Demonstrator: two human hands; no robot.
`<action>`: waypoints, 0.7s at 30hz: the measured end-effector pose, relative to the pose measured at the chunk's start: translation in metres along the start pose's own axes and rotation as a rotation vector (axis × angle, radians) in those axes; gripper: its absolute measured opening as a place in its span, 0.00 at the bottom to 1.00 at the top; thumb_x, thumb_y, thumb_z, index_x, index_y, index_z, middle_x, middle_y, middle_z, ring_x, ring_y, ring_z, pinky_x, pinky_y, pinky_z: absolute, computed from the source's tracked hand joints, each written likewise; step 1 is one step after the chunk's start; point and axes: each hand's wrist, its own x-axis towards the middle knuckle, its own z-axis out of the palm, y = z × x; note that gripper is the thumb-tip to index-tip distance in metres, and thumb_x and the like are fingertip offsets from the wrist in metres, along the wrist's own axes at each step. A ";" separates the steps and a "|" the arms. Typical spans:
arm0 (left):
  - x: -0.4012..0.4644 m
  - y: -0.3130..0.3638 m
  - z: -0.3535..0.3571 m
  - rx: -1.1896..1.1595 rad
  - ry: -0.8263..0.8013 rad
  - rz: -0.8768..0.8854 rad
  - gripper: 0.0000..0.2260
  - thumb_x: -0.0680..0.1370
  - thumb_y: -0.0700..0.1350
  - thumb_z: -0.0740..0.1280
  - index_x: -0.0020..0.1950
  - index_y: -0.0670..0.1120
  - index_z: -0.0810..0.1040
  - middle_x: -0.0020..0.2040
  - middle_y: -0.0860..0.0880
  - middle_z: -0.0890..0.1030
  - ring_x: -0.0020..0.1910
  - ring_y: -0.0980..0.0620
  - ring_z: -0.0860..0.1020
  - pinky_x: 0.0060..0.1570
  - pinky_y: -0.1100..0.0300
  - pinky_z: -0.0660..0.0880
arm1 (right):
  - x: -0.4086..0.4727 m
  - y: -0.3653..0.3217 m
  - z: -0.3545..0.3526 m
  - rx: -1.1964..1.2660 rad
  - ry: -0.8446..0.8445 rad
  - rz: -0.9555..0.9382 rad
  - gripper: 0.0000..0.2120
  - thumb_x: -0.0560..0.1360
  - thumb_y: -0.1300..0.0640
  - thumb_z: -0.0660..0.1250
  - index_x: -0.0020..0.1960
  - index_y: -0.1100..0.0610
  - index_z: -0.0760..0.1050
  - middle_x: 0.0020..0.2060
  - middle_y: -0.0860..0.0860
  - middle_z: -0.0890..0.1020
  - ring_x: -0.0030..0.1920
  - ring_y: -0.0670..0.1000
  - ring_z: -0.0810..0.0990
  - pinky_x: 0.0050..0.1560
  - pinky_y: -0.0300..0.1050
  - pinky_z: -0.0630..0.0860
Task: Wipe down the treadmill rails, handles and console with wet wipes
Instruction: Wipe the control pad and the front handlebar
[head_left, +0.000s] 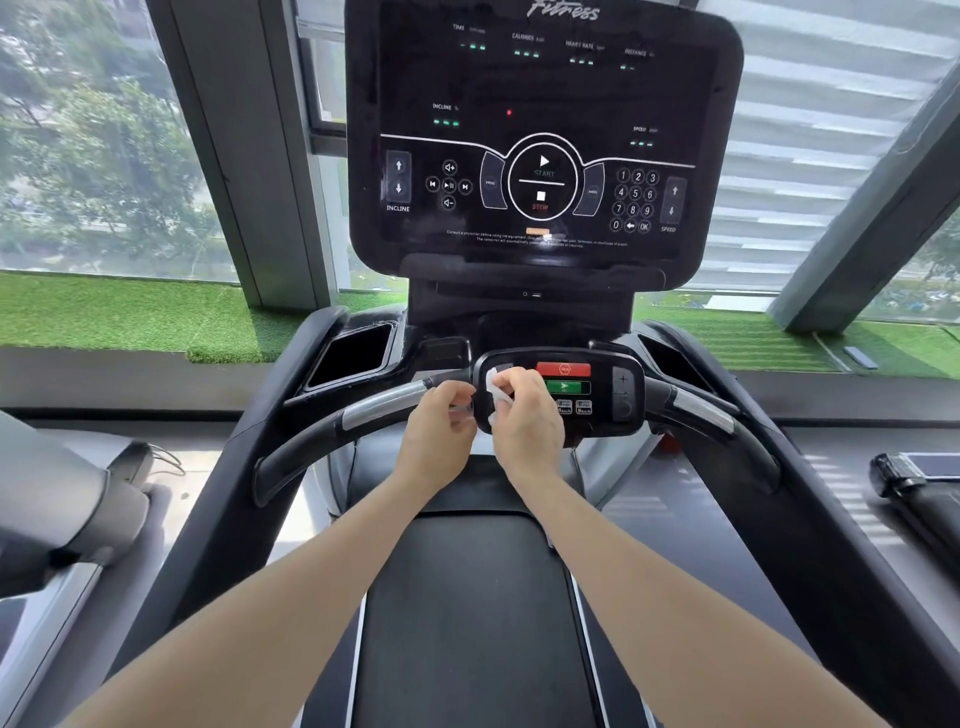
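Both forearms reach up mid-frame: my right hand (527, 415) pinches a crumpled white wet wipe (494, 391) against the small black handlebar control panel (597, 395); left hand (440, 426) fingers curl beside it, apparently empty.

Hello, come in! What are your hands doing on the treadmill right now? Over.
Right hand pinching wet wipe against small control panel. Left hand curled beside it, grip unclear. Nothing in the way. Over.

Console (540, 130) above control pod (597, 395) (belt (467, 597) below)
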 end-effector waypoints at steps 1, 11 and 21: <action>-0.001 0.000 -0.001 -0.004 -0.001 -0.004 0.13 0.76 0.35 0.63 0.59 0.46 0.75 0.55 0.50 0.77 0.47 0.57 0.77 0.46 0.72 0.68 | -0.001 -0.003 0.001 0.005 -0.016 -0.005 0.12 0.75 0.67 0.60 0.55 0.56 0.75 0.52 0.49 0.77 0.49 0.53 0.75 0.45 0.48 0.71; -0.003 0.002 -0.004 -0.033 -0.013 -0.005 0.14 0.77 0.34 0.62 0.60 0.45 0.75 0.56 0.49 0.77 0.52 0.51 0.78 0.53 0.65 0.71 | 0.023 0.033 -0.036 0.127 0.191 0.188 0.07 0.79 0.60 0.61 0.52 0.56 0.78 0.49 0.51 0.79 0.48 0.53 0.78 0.44 0.44 0.70; -0.005 0.005 -0.004 -0.030 -0.013 -0.022 0.12 0.77 0.36 0.62 0.58 0.46 0.75 0.52 0.51 0.79 0.49 0.53 0.78 0.53 0.63 0.73 | 0.004 0.006 0.003 0.147 -0.052 -0.067 0.08 0.77 0.62 0.63 0.51 0.56 0.81 0.49 0.50 0.80 0.48 0.53 0.79 0.46 0.50 0.76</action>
